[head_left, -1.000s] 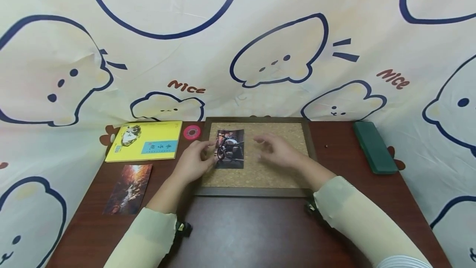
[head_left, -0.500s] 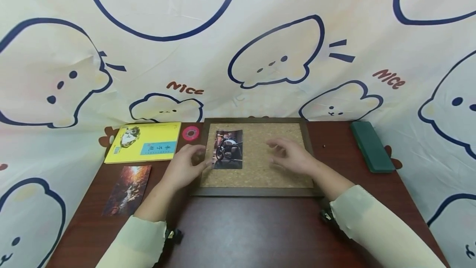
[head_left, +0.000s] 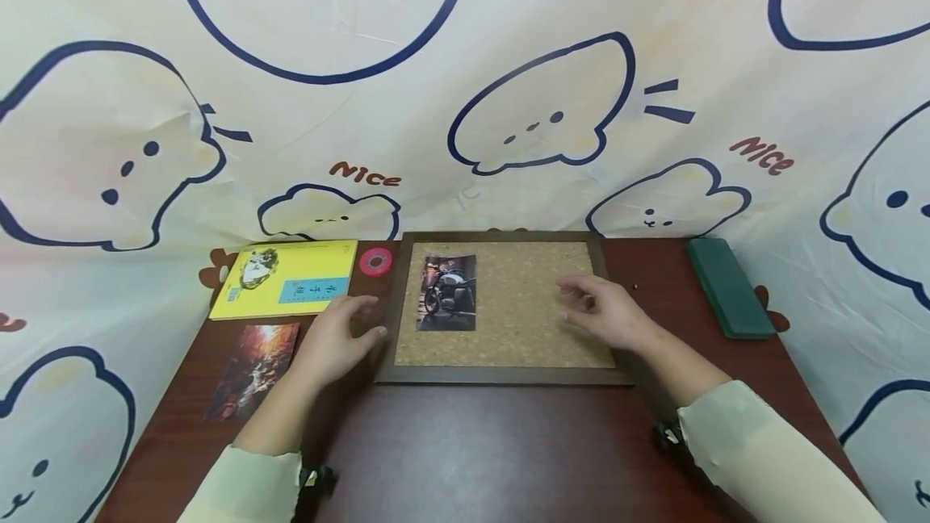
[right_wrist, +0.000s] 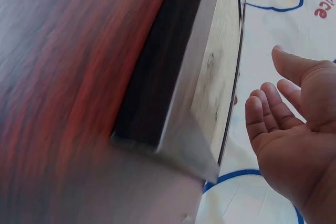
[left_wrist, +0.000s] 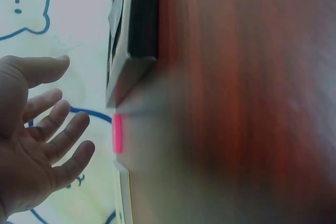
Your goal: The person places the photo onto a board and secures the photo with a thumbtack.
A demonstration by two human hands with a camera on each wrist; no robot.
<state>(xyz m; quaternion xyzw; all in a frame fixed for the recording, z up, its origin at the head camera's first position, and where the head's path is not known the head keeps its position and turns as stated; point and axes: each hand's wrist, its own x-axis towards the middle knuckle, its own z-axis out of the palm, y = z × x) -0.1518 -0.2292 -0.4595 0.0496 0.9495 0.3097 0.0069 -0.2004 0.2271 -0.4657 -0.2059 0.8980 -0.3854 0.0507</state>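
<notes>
Photo (head_left: 446, 293) lies on the corkboard (head_left: 523, 337) — left hand (head_left: 336, 343) and right hand (head_left: 609, 313), loosely spread, have moved apart; tape (head_left: 366, 263) sits beside the board.

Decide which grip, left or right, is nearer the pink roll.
Left: the left grip is on the person's side of the pink roll; the right grip is farther right, over the corkboard.

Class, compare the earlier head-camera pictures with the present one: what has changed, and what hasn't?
The person's left grip moved left and nearer the body, away from the motorcycle photo; the right grip moved right above the corkboard. The motorcycle photo stayed on the corkboard; yellow book, pink ring and green case stayed put.
</notes>
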